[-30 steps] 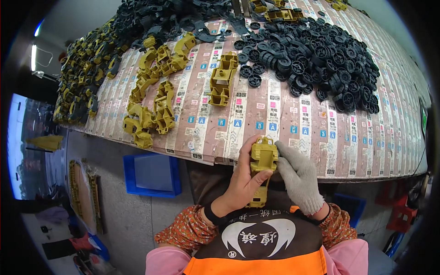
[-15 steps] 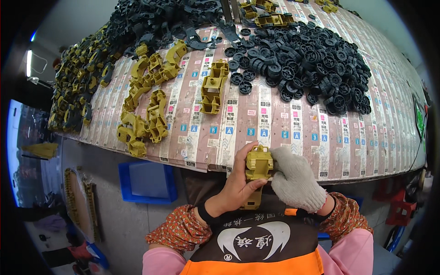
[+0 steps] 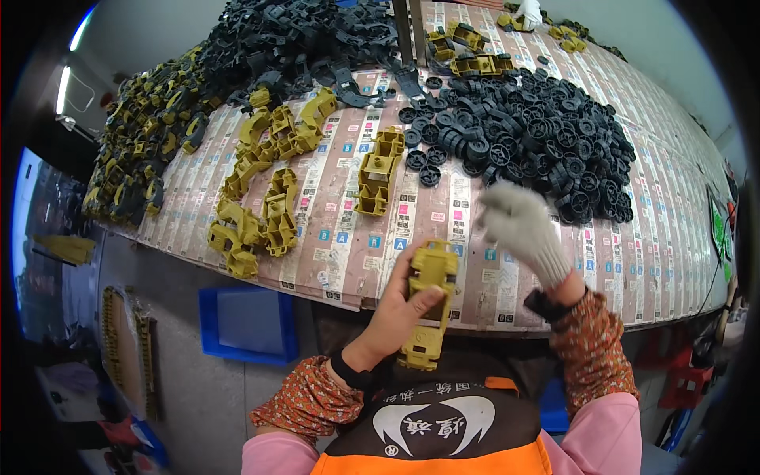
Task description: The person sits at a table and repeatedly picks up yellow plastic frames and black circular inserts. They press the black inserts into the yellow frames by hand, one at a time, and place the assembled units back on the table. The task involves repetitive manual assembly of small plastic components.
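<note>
My bare left hand (image 3: pixel 393 318) is closed around a long yellow plastic toy-vehicle body (image 3: pixel 419 344), held tilted over the table's near edge. A small dark piece shows at the body's right side, near its upper end. To the right of it, my right hand (image 3: pixel 518 229), in a whitish knit glove, is raised over the table, somewhat blurred. Its fingers look loosely bent and apart, and I see nothing in them. Just beyond the glove begins a heap of black toy wheels (image 3: pixel 546 131).
Yellow bodies (image 3: pixel 281 210) lie to the left, and one (image 3: pixel 381 172) stands apart near the middle. Dark plastic parts (image 3: pixel 293 47) and yellow-and-black pieces (image 3: pixel 150 131) are heaped farther back. A blue bin (image 3: pixel 247 324) sits below the edge. Another person's gloved hand (image 3: pixel 529 12) shows at the far side.
My right hand has left the yellow body and moved up and away toward the wheels. My left hand has turned the body so that its long face shows.
</note>
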The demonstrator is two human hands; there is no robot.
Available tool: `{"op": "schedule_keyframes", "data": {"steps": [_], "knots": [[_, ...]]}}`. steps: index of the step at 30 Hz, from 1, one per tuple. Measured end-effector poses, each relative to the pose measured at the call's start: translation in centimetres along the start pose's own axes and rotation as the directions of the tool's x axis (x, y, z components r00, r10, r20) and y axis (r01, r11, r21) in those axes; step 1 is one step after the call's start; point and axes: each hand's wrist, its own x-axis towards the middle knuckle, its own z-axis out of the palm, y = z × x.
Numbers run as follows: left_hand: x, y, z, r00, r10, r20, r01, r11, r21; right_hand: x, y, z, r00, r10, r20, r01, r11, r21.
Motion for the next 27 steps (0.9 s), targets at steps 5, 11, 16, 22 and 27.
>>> {"op": "schedule_keyframes", "data": {"steps": [5,11,16,22,27], "knots": [[-0.8,0.9,-0.8,0.986,-0.126,-0.108,0.078,0.928,-0.363,6.0,0.2,-2.9,0.896,-0.39,-0.214,0.125,0.682,-0.72],[-1.5,0.8,-1.4,0.95,-0.246,-0.195,0.149,0.9,-0.41,6.9,1.8,-2.1,0.873,-0.465,-0.143,0.177,0.578,-0.797],[-1.5,0.2,-1.0,0.946,-0.233,-0.227,0.09,0.859,-0.504,-0.2,-1.0,-0.5,0.952,-0.293,-0.084,0.266,0.934,-0.24],[-0.8,-0.2,0.7,0.966,-0.161,-0.201,0.049,0.881,-0.471,-9.4,-2.0,3.1,0.99,-0.079,0.116,0.047,0.966,0.255],[-1.0,-0.7,1.6,0.958,-0.141,-0.25,0.024,0.907,-0.421,-11.5,-1.4,4.7,0.997,-0.071,0.044,0.055,0.957,0.285]]}}
